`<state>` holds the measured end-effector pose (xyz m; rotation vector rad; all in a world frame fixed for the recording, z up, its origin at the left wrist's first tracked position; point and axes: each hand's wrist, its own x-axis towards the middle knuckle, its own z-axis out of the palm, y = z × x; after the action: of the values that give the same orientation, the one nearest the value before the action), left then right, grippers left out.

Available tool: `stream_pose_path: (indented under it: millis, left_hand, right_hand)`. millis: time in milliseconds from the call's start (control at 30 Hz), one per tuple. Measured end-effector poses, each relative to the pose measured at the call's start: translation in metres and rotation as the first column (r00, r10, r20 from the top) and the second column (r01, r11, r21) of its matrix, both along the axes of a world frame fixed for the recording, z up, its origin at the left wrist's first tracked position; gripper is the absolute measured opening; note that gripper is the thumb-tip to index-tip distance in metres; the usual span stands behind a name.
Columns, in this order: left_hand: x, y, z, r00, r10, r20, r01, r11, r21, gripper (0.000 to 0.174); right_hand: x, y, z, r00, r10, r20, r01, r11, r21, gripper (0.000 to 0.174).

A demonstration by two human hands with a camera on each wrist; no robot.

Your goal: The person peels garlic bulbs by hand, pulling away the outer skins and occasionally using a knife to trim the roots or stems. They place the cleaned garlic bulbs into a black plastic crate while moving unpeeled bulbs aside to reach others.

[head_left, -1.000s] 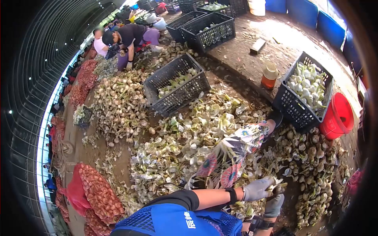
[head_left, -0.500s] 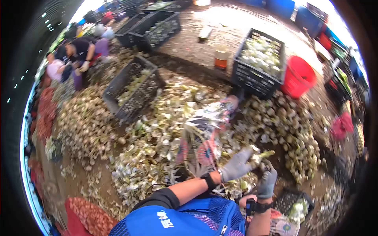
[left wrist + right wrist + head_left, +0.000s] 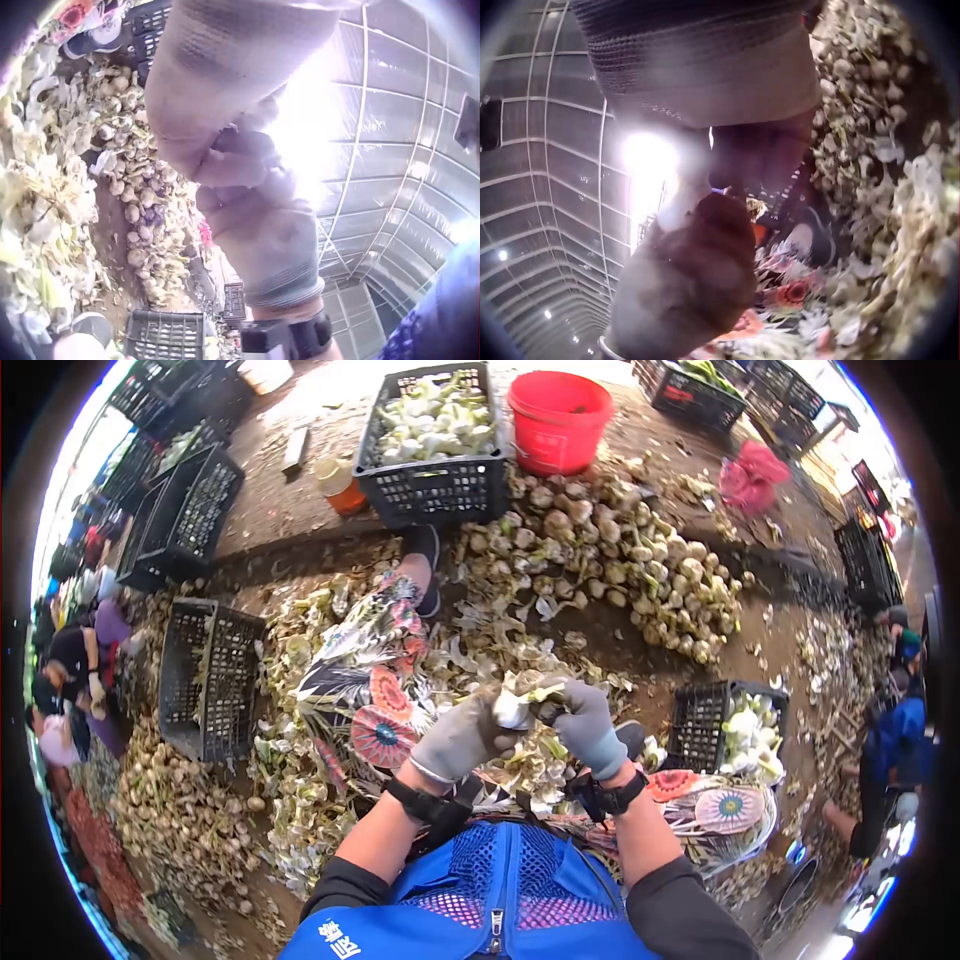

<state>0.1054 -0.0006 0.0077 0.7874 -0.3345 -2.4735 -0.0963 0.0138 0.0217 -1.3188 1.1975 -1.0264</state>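
Observation:
In the head view, both hands wear pale grey knit gloves and meet in front of the blue vest. My left hand (image 3: 455, 738) grips a whitish garlic bulb (image 3: 511, 712), its fingers curled round the side. At the bulb's stalk (image 3: 543, 694), my right hand (image 3: 588, 728) pinches with bent fingers. The gloves fill much of both wrist views and hide most of the bulb there. Below the hands lie loose garlic skins (image 3: 535, 765), between legs in flowered trousers (image 3: 385, 700).
A heap of untrimmed garlic (image 3: 640, 565) spreads ahead. Behind it stand a black crate (image 3: 432, 497) of white bulbs and a red bucket (image 3: 560, 430). A smaller crate (image 3: 698, 728) with garlic sits by the right leg; another crate (image 3: 212, 680) stands left. Other people work at both sides.
The head view has swung to the right, bringing the bulb heap and red bucket to the middle. The hands stay together at the garlic, with the right hand now up at its stalk.

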Motion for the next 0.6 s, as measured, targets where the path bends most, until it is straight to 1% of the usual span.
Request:
stream_pose_path:
  millis: [33, 67, 100, 133, 167, 200, 233, 267, 300, 333, 367, 400, 433, 467, 500, 533, 567, 600]
  left_hand:
    - [0.001, -0.001, -0.005, 1.0, -0.015, -0.009, 0.015, 1.0, 0.0, 0.053]
    - [0.002, -0.001, -0.009, 0.999, -0.026, -0.019, 0.026, 1.0, 0.002, 0.054]
    - [0.003, 0.0, -0.012, 1.0, -0.018, -0.02, 0.019, 0.998, 0.061, 0.055]
    - [0.0, -0.002, -0.009, 0.999, -0.032, -0.017, 0.033, 0.997, 0.063, 0.055]
    - [-0.003, -0.003, -0.004, 0.999, -0.042, 0.028, 0.039, 0.993, 0.109, 0.054]
    - [-0.006, -0.004, -0.002, 0.996, -0.053, 0.074, 0.041, 0.987, 0.156, 0.053]
    - [-0.011, -0.005, -0.002, 0.988, -0.021, 0.15, 0.001, 0.992, 0.13, 0.056]
    - [-0.013, -0.003, -0.006, 0.988, -0.027, 0.154, 0.007, 0.991, 0.131, 0.056]
    - [-0.014, 0.0, -0.013, 0.964, -0.003, 0.265, 0.02, 0.998, -0.064, 0.058]
    - [-0.016, 0.002, -0.017, 0.931, 0.046, 0.363, 0.053, 0.965, -0.257, 0.059]
    - [-0.019, 0.004, -0.013, 0.923, 0.108, 0.369, 0.061, 0.906, -0.418, 0.059]
    - [-0.022, 0.004, -0.015, 0.923, 0.106, 0.37, 0.064, 0.906, -0.419, 0.059]
    - [-0.027, 0.002, -0.009, 0.845, 0.198, 0.496, 0.118, 0.836, -0.536, 0.056]
    - [-0.032, -0.001, -0.003, 0.744, 0.308, 0.593, 0.192, 0.752, -0.631, 0.055]
    - [-0.035, 0.003, 0.005, 0.681, 0.335, 0.651, 0.312, 0.672, -0.672, 0.053]
    - [-0.039, 0.004, 0.008, 0.676, 0.334, 0.657, 0.315, 0.675, -0.667, 0.053]
    - [-0.045, 0.004, 0.009, 0.644, 0.501, 0.578, 0.329, 0.501, -0.8, 0.052]
    - [-0.051, 0.005, 0.011, 0.613, 0.644, 0.457, 0.349, 0.298, -0.889, 0.052]
  right_hand:
    - [0.001, 0.0, -0.002, 0.993, -0.028, -0.114, 0.017, 0.995, -0.097, 0.037]
    - [0.003, -0.001, -0.004, 0.976, -0.082, -0.203, 0.024, 0.962, -0.272, 0.04]
    - [0.003, 0.0, -0.004, 0.951, -0.118, -0.286, 0.014, 0.94, -0.342, 0.041]
    - [0.002, 0.0, -0.003, 0.918, -0.158, -0.364, -0.005, 0.912, -0.409, 0.042]
    - [0.001, 0.002, -0.006, 0.918, -0.167, -0.361, 0.007, 0.914, -0.406, 0.042]
    - [-0.001, 0.005, -0.011, 0.934, -0.162, -0.317, 0.037, 0.93, -0.366, 0.04]
    - [-0.002, 0.008, -0.015, 0.949, -0.158, -0.273, 0.063, 0.944, -0.325, 0.038]
    - [-0.002, 0.009, -0.019, 0.949, -0.163, -0.27, 0.07, 0.944, -0.323, 0.038]
    - [-0.002, 0.011, -0.022, 0.987, -0.156, -0.044, 0.154, 0.987, -0.05, 0.035]
    - [-0.002, 0.013, -0.026, 0.963, -0.202, 0.178, 0.158, 0.959, 0.235, 0.032]
    - [-0.002, 0.014, -0.041, 0.987, -0.157, -0.019, 0.158, 0.98, 0.12, 0.03]
    - [-0.005, 0.02, -0.054, 0.987, -0.16, -0.018, 0.161, 0.98, 0.12, 0.03]
    - [-0.005, 0.022, -0.052, 0.953, -0.236, 0.191, 0.174, 0.94, 0.293, 0.03]
    - [-0.006, 0.022, -0.053, 0.866, -0.331, 0.375, 0.138, 0.879, 0.456, 0.03]
    - [-0.007, 0.022, -0.054, 0.76, -0.399, 0.513, 0.097, 0.85, 0.517, 0.029]
    - [-0.007, 0.025, -0.045, 0.757, -0.399, 0.517, 0.092, 0.849, 0.521, 0.029]
    - [-0.008, 0.026, -0.034, 0.714, -0.336, 0.615, 0.053, 0.901, 0.431, 0.029]
    - [-0.01, 0.027, -0.025, 0.664, -0.262, 0.7, 0.024, 0.943, 0.331, 0.029]
